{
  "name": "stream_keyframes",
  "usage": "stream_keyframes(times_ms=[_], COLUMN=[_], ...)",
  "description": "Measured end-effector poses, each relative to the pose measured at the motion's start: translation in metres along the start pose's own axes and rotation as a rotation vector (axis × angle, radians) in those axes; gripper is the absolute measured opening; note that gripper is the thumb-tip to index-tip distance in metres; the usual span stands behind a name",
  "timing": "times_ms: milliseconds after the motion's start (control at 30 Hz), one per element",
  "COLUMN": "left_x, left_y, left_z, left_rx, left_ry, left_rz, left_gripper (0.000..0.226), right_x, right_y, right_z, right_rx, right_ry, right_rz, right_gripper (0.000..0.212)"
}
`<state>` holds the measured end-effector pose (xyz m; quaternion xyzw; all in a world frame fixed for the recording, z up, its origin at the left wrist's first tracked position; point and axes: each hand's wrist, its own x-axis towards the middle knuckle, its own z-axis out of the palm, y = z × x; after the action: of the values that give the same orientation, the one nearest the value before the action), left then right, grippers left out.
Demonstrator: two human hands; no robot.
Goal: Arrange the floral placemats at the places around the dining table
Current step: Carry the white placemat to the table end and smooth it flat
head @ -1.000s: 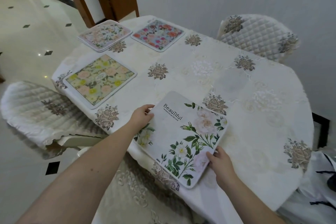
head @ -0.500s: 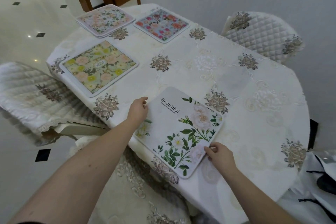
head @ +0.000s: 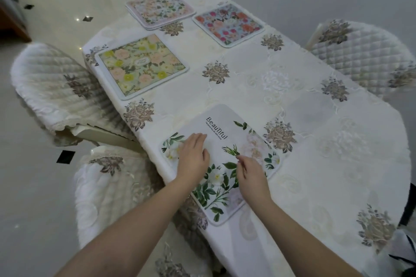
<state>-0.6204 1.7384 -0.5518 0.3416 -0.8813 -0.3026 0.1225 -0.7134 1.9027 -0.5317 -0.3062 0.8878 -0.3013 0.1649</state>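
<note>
A white placemat (head: 225, 132) with green leaves and the word "Beautiful" lies flat at the near left edge of the dining table (head: 315, 119). My left hand (head: 194, 157) rests palm down on its left part, fingers together. My right hand (head: 252, 173) lies on its middle, fingers loosely curled, holding nothing. A yellow-and-pink flowered placemat (head: 140, 66) sits further along the left edge. At the far end lie a pale pink floral placemat (head: 159, 10), which looks like a small stack, and a blue one with red roses (head: 228, 23).
The table wears a cream embroidered cloth. Quilted chairs stand around it: one at the left (head: 58, 87), one at the near left (head: 108, 186), one at the far right (head: 364, 51). Tiled floor lies to the left; a wall runs behind the table.
Both hands have slid from the white placemat's edges onto its top surface. The mat has settled flat, slightly closer to the table's edge, and the view has shifted right.
</note>
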Motion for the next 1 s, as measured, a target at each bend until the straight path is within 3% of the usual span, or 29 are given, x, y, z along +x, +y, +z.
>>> stream_keyframes(times_ms=[167,367,1000], left_x=[-0.014,-0.028,-0.047], left_y=[0.010,0.015,0.001], left_z=[0.029,0.064,0.050], left_rx=[0.209,0.368,0.383], left_ry=[0.033,0.003,-0.048], left_rz=[-0.064,-0.130,-0.232], left_gripper=[0.053,0.056,0.066], right_x=[0.043,0.064,0.092], right_y=[0.002,0.028,0.084], right_z=[0.030,0.050,-0.002], right_rx=[-0.218,-0.473,-0.514], right_ry=[-0.139,-0.197,-0.202], right_rz=[-0.277,-0.472,-0.409], right_gripper=[0.049,0.056,0.063])
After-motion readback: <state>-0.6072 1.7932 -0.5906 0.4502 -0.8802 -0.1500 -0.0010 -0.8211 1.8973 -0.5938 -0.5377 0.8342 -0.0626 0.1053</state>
